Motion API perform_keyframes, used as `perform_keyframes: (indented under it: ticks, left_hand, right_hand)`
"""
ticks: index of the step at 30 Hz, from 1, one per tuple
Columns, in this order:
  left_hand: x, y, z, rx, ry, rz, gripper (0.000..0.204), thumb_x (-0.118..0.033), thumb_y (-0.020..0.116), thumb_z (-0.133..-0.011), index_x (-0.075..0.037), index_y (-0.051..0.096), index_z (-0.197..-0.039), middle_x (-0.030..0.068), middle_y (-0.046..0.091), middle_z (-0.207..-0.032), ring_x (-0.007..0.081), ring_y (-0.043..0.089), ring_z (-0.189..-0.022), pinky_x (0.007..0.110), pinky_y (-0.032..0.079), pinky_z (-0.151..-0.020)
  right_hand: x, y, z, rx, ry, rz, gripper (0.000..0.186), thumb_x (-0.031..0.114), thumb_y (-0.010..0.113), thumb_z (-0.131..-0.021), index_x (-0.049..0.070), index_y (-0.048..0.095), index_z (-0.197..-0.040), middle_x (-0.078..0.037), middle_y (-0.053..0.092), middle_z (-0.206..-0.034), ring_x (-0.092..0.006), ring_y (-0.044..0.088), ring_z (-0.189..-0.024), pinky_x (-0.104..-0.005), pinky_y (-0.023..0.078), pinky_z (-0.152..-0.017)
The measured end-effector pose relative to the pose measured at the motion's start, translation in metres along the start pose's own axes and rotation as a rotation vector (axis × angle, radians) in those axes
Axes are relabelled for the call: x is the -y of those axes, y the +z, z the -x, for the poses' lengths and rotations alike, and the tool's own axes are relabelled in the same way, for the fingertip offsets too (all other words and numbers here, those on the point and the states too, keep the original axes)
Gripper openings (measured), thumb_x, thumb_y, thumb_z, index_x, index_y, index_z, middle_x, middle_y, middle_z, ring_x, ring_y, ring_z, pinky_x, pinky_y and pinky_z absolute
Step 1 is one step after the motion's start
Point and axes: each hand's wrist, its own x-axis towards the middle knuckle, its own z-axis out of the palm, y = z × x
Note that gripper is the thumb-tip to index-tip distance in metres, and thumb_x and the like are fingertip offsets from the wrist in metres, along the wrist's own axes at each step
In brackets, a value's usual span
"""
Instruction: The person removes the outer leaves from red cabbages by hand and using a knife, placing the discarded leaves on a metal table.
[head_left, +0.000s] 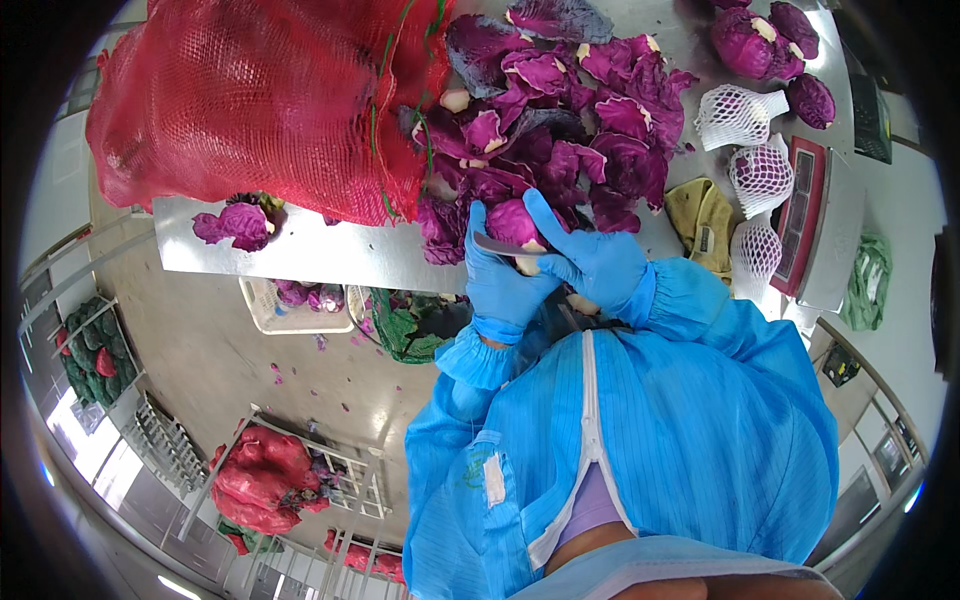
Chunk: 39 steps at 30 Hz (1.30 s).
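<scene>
Between my two blue-gloved hands is a small purple cabbage [513, 222], its pale cut base toward me. My left hand [503, 287] is closed round its near left side, one finger stretched up along it. A knife [498, 246] lies with its blade across the cabbage's near side. My right hand [603, 268] grips at the blade's right end, where the handle is hidden, with one finger reaching up the cabbage's right side. Loose purple cabbage leaves [625, 130] are heaped just beyond both hands on the metal table [320, 250].
A large red mesh sack [270, 100] fills the far left. At right are net-wrapped cabbages [760, 175], bare cabbages [755, 42], a yellowish cloth [702, 225] and a red-and-silver scale [805, 220]. A white crate [290, 318] and a green mesh bag [405, 335] sit below the table's edge.
</scene>
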Motion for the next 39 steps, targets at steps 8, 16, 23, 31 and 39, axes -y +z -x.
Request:
perform_keyframes:
  ticks: [8, 16, 23, 31, 39]
  left_hand:
    - [-0.014, -0.002, 0.002, -0.034, -0.032, 0.028, 0.118, -0.037, 0.089, -0.054, 0.007, 0.025, -0.143, 0.0247, 0.038, -0.141, 0.0353, 0.047, -0.126, 0.042, 0.044, -0.101]
    - [-0.006, 0.003, 0.003, -0.023, -0.075, 0.166, 0.114, -0.036, 0.089, -0.055, 0.002, 0.027, -0.144, 0.0232, 0.037, -0.143, 0.0345, 0.048, -0.125, 0.042, 0.044, -0.101]
    - [-0.018, 0.006, 0.025, -0.089, 0.153, -0.060, 0.117, -0.028, 0.087, -0.054, 0.001, 0.022, -0.147, 0.0232, 0.035, -0.146, 0.0405, 0.039, -0.131, 0.046, 0.034, -0.108]
    - [-0.001, -0.004, 0.032, -0.032, 0.328, 0.032, 0.120, -0.026, 0.089, -0.053, -0.005, 0.022, -0.150, 0.0227, 0.022, -0.154, 0.0379, 0.027, -0.141, 0.046, 0.025, -0.114]
    - [0.019, -0.009, 0.049, 0.021, 0.243, 0.383, 0.124, -0.022, 0.091, -0.055, -0.008, 0.015, -0.152, 0.0147, 0.020, -0.156, 0.0297, 0.026, -0.142, 0.042, 0.026, -0.116]
  right_hand:
    - [-0.008, -0.019, -0.014, 0.087, -0.108, 0.170, 0.066, 0.047, 0.046, -0.097, 0.016, 0.027, -0.152, -0.006, 0.053, -0.059, -0.0212, 0.052, -0.044, -0.0369, 0.038, -0.038]
    - [-0.009, -0.010, -0.010, 0.015, -0.104, 0.076, 0.064, 0.048, 0.043, -0.098, 0.019, 0.025, -0.152, -0.006, 0.054, -0.061, -0.0222, 0.055, -0.048, -0.0372, 0.038, -0.040]
    - [-0.047, -0.004, -0.051, -0.290, 0.143, -0.154, 0.042, 0.048, 0.049, -0.097, 0.016, 0.068, -0.117, -0.017, 0.067, -0.084, -0.0308, 0.067, -0.071, -0.0371, 0.050, -0.053]
    - [0.004, -0.053, -0.086, 0.014, 0.374, -0.861, 0.038, 0.042, 0.054, -0.097, 0.014, 0.069, -0.119, -0.002, 0.049, -0.056, -0.0076, 0.049, -0.047, -0.0267, 0.042, -0.048]
    - [-0.042, -0.018, -0.048, 0.247, 0.373, -0.738, 0.078, 0.038, 0.075, -0.083, 0.022, 0.035, -0.149, -0.005, 0.069, -0.083, -0.0102, 0.055, -0.051, -0.0267, 0.049, -0.051]
